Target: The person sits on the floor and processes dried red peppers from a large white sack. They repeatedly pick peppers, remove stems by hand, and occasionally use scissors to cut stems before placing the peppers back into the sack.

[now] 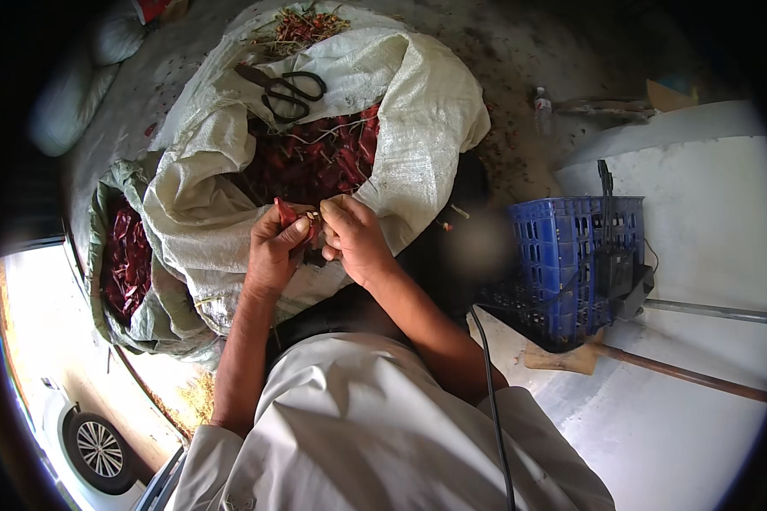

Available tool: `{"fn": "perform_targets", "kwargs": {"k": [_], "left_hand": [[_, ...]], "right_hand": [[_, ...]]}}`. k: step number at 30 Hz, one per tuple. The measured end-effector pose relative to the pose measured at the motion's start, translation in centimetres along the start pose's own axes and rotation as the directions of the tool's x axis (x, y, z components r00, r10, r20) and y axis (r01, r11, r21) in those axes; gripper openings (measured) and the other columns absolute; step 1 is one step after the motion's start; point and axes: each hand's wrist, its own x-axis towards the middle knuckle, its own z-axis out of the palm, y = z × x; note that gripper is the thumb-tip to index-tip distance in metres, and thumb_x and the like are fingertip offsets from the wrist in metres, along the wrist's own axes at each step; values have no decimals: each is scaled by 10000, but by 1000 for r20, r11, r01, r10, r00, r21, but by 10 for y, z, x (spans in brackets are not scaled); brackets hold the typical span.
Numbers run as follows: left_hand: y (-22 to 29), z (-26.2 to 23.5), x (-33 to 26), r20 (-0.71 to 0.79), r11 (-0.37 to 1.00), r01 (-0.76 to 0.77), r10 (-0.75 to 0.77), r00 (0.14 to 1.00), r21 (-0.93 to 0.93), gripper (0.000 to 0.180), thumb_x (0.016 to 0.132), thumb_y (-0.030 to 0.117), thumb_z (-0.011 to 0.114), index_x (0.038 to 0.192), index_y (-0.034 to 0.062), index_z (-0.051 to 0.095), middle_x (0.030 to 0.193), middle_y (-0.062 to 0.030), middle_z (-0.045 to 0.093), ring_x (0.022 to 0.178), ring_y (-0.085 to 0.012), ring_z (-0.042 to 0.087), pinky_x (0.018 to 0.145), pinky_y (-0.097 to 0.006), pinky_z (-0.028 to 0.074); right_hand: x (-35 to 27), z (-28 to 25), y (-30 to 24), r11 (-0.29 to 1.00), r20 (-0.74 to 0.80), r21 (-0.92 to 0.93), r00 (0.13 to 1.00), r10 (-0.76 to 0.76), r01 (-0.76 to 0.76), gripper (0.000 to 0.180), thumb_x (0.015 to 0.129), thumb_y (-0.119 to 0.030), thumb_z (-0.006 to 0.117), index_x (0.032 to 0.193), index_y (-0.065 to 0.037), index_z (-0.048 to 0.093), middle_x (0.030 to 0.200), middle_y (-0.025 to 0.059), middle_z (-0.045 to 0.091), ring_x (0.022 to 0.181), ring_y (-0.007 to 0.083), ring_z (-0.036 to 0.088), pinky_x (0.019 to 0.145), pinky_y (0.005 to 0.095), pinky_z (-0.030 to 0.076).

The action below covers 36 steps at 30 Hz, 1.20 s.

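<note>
My left hand is closed round a dried red chili pepper, its tip poking up beside the thumb. Close against it, my right hand is pinched at the other end of the pepper, where pale bits show; exactly what those fingertips grip is too small to make out. Both hands are over the near rim of a large white woven sack. Dark red dried chilies, some with pale stems, fill its opening. Black-handled scissors lie on the sack's folded far edge.
A greenish sack with more red chilies stands at the left. Stem scraps are heaped beyond the white sack. A blue plastic crate stands to the right, near a plastic bottle. A black cable runs beside my right arm.
</note>
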Motion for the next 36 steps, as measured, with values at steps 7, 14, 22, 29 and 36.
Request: {"fn": "perform_targets", "kwargs": {"k": [7,14,22,29,36], "left_hand": [[-4,-1,3,-101,999,-32,36,994,40,243,927,90,648,1154,13,609,963,-19,633,848,-102,564,738,-254,458],[4,-8,5,-27,985,40,-45,999,-167,317,942,154,633,1220,13,575,1001,-47,631,839,-155,584,697,-278,465],[37,-21,18,-58,983,-102,94,994,-150,294,914,146,673,1155,-8,606,968,-61,618,850,-159,571,749,-291,464],[60,-27,41,-137,971,-226,215,967,-70,164,931,74,629,1083,22,593,987,-76,608,926,-184,558,874,-327,436],[62,-36,45,-209,961,-209,170,963,-183,166,939,30,603,1104,50,598,1002,-82,627,887,-185,600,790,-335,505]], "right_hand": [[-1,-9,-9,779,65,-555,949,-310,292,162,1020,-205,551,977,-53,592,725,-36,537,590,44,497,530,214,431],[17,-1,-20,473,236,-734,836,-495,487,115,939,-121,620,941,-7,602,773,119,643,693,249,639,631,344,500],[156,39,-67,-124,436,-852,558,-706,509,117,894,-116,626,920,-22,563,804,185,633,768,396,637,701,469,507],[253,52,-69,-481,355,-852,904,-236,209,246,885,-77,581,1117,-12,533,940,229,693,918,383,686,773,468,552],[242,62,-78,-532,440,-811,855,-276,245,547,802,-91,688,1294,2,469,1007,250,653,889,378,689,778,430,568]]}}
